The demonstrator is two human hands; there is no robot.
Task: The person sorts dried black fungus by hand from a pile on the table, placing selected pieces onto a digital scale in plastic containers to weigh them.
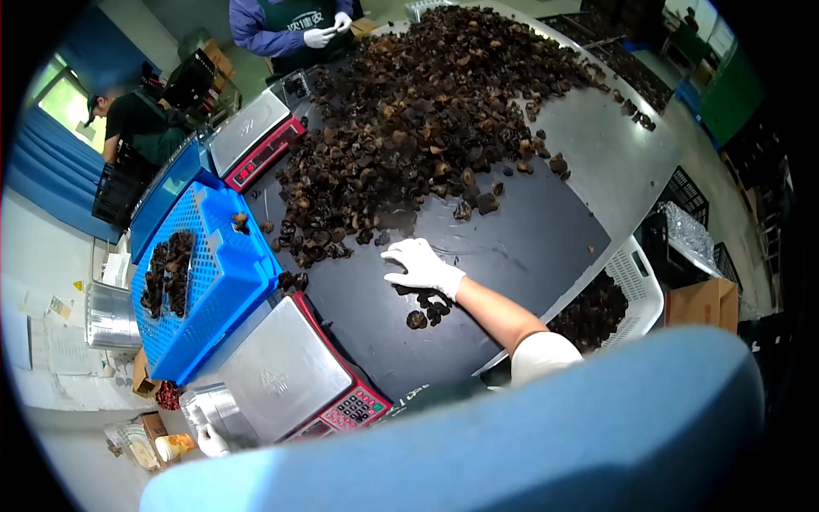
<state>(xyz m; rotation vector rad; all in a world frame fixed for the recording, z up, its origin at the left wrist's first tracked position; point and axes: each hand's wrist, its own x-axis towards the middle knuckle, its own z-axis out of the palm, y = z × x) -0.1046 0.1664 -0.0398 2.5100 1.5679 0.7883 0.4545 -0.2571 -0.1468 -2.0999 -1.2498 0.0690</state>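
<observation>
My right hand (420, 266), in a white glove, reaches over the dark table top (520, 247) with its fingers apart. Several loose wood ear mushrooms (426, 307) lie under and beside its palm. Beyond the fingertips rises a large heap of dark brown wood ear mushrooms (409, 128). My left hand (212, 439), also gloved, is low at the left, its fingers at the edge of a stack of clear plastic trays (220, 408); part of it is hidden. A scale (281, 371) with a bare metal plate stands between my hands.
A blue basket (243, 294) holds filled trays (168, 273) at the left. Behind it is a second scale (250, 132). A white basket (640, 286) of mushrooms stands at the right. A co-worker (294, 26) stands across the table, another person (136, 119) farther left. Blue fabric (512, 435) covers the lower view.
</observation>
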